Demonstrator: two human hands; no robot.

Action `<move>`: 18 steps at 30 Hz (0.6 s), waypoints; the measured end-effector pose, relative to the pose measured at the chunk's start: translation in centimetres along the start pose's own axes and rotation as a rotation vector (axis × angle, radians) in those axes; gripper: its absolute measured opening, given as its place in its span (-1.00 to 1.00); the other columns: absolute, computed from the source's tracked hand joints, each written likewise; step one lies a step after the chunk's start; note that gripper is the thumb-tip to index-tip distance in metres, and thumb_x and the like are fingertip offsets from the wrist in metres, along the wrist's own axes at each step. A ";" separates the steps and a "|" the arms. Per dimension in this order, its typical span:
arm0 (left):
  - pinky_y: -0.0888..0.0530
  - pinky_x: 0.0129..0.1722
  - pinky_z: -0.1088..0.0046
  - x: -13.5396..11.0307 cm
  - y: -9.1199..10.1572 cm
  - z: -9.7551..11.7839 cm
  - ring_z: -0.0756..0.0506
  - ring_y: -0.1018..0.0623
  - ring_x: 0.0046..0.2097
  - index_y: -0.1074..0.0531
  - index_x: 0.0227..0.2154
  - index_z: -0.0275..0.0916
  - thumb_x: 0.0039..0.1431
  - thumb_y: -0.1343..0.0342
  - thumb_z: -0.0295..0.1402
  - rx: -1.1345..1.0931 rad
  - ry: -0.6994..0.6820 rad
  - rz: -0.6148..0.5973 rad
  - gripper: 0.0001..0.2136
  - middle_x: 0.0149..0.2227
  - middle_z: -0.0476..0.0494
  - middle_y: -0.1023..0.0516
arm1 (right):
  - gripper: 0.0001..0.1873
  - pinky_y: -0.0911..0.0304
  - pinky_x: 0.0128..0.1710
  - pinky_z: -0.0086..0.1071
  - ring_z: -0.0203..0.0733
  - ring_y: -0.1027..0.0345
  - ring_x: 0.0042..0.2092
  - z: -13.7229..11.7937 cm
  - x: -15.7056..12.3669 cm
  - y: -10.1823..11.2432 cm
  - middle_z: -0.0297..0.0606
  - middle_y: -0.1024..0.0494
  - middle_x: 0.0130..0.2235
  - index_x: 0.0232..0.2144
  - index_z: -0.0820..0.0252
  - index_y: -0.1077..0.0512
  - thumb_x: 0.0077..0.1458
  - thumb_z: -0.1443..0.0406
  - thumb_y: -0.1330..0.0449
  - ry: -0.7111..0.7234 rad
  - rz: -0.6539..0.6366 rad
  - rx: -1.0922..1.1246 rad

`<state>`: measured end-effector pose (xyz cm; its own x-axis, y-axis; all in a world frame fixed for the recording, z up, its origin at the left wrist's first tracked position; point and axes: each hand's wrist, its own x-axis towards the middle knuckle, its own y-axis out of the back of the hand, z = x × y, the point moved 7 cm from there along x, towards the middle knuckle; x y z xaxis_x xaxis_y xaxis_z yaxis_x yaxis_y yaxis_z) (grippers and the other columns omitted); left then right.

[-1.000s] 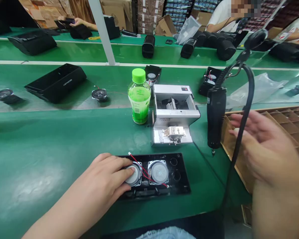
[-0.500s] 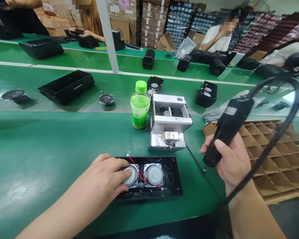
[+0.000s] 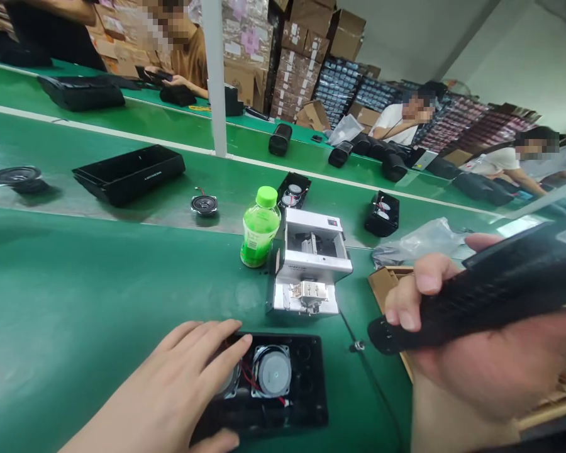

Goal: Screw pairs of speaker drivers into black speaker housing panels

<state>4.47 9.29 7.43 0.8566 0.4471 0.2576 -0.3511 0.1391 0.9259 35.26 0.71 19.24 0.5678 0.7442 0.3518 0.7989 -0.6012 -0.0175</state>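
**A:** Where is the left hand?

**B:** The left hand [image 3: 183, 384] lies on the black panel [image 3: 306, 402] at the near edge of the desk [image 3: 75, 302]. Its grip is released, with the fingers spread flat over the panel's left part and the thumb by the near rim.

**A:** What sits beside those fingers?

**B:** A round driver [image 3: 273, 372] is set in the panel. Red wires [image 3: 248, 375] run between it and the fingertips.

**A:** And the right hand?

**B:** The right hand [image 3: 476, 358] has its grip clenched around a black electric screwdriver [image 3: 490, 296]. It holds the tool nearly level above the desk's right side. The nose points left, near the panel's far right corner but clear of it.

**A:** What is past the panel?

**B:** A silver screw feeder [image 3: 311, 264] stands just beyond it, and a green-capped bottle [image 3: 259, 229] is close on the feeder's left. To the right, a corner of a cardboard tray [image 3: 382, 280] shows behind the right fingers. A clear plastic bag [image 3: 419, 242] lies beyond that.

**A:** And farther out?

**B:** A small loose speaker [image 3: 204, 204] and a long black housing [image 3: 129, 173] lie toward the left. Two open black boxes [image 3: 382, 212] sit behind the feeder. A white post [image 3: 216, 75] rises beyond them, and other people sit along the far edge.
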 end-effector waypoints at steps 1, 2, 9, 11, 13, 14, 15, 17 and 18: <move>-0.55 0.24 -0.11 -0.1 0.0 0.1 -0.48 -0.56 0.30 -0.31 0.46 0.02 0.00 -0.45 -0.31 0.017 -0.017 0.006 -0.09 0.43 -0.20 -0.45 | -0.28 -0.35 -0.52 -0.24 -0.16 -0.35 -0.50 -0.3 0.4 -0.7 -0.32 -0.38 -0.33 0.17 -0.21 -0.43 0.31 -0.40 0.10 0.005 -0.085 -0.093; -0.54 0.25 -0.13 -0.1 0.0 0.2 -0.50 -0.54 0.31 -0.31 0.46 0.01 0.00 -0.45 -0.29 0.029 -0.029 0.013 -0.09 0.46 -0.22 -0.42 | -0.23 -0.37 -0.51 -0.22 -0.11 -0.41 -0.47 -0.4 0.7 -1.2 -0.28 -0.44 -0.32 0.20 -0.16 -0.44 0.25 -0.42 -0.02 0.011 -0.173 -0.195; -0.50 0.12 0.12 3.0 0.1 3.3 -0.25 -0.66 0.05 -0.57 0.12 -0.06 0.32 -0.38 -0.30 -0.078 -0.052 0.101 -0.66 0.14 -0.10 -0.70 | -0.22 -0.50 -0.43 -0.10 0.13 -0.62 -0.29 0.8 2.1 -3.4 -0.15 -0.59 -0.32 0.10 -0.02 -0.55 0.10 -0.39 -0.29 0.004 -0.357 -0.445; -0.52 -0.04 0.17 4.1 -1.1 4.2 -0.21 -0.67 -0.09 -0.61 0.02 -0.10 0.34 -0.38 -0.29 -0.115 -0.020 -0.018 -0.77 -0.03 -0.06 -0.73 | -0.16 -0.47 -0.45 -0.11 0.14 -0.61 -0.32 0.8 1.9 -4.6 -0.16 -0.59 -0.35 0.10 0.00 -0.53 0.07 -0.44 -0.25 -0.029 -0.369 -0.435; -0.51 -0.06 0.13 4.8 -2.0 4.6 -0.23 -0.65 -0.12 -0.63 -0.03 -0.13 0.31 -0.42 -0.25 -0.134 0.038 -0.132 -0.77 -0.09 -0.08 -0.72 | -0.11 -0.46 -0.48 -0.10 0.09 -0.58 -0.39 0.7 1.6 -6.0 -0.20 -0.56 -0.41 0.07 0.00 -0.50 0.05 -0.50 -0.17 -0.054 -0.325 -0.351; -0.51 -0.03 0.10 5.0 -2.4 4.6 -0.26 -0.64 -0.10 -0.64 -0.02 -0.13 0.29 -0.44 -0.22 -0.144 0.067 -0.183 -0.75 -0.09 -0.09 -0.72 | -0.11 -0.46 -0.48 -0.10 0.05 -0.54 -0.45 0.7 1.6 -6.6 -0.24 -0.55 -0.45 0.04 -0.01 -0.47 0.05 -0.51 -0.14 -0.059 -0.273 -0.257; -0.51 0.02 0.06 5.1 -2.7 4.5 -0.28 -0.64 -0.08 -0.64 -0.01 -0.12 0.28 -0.45 -0.20 -0.158 0.095 -0.232 -0.72 -0.08 -0.10 -0.71 | -0.14 -0.44 -0.50 -0.11 0.00 -0.48 -0.51 0.7 1.6 -7.1 -0.29 -0.53 -0.50 0.00 -0.02 -0.44 0.06 -0.52 -0.11 -0.053 -0.196 -0.145; -0.50 0.08 0.00 5.2 -3.1 4.3 -0.30 -0.62 -0.04 -0.64 0.03 -0.08 0.28 -0.45 -0.19 -0.187 0.144 -0.327 -0.70 -0.06 -0.09 -0.71 | -0.18 -0.37 -0.60 -0.19 -0.11 -0.33 -0.63 1.0 1.7 -7.7 -0.39 -0.49 -0.58 -0.08 -0.02 -0.40 0.08 -0.53 -0.08 0.010 -0.047 0.069; -0.49 0.10 -0.03 5.3 -3.3 4.1 -0.31 -0.62 -0.03 -0.64 0.03 -0.07 0.30 -0.43 -0.20 -0.200 0.163 -0.363 -0.72 -0.05 -0.09 -0.71 | -0.18 -0.31 -0.66 -0.24 -0.15 -0.27 -0.66 1.3 1.8 -7.8 -0.43 -0.47 -0.60 -0.10 -0.01 -0.40 0.10 -0.52 -0.06 0.042 -0.003 0.137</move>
<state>11.67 7.54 6.91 0.8725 0.4693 -0.1363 -0.1184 0.4737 0.8727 30.25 7.12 18.78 0.5592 0.7312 0.3907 0.8216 -0.5517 -0.1433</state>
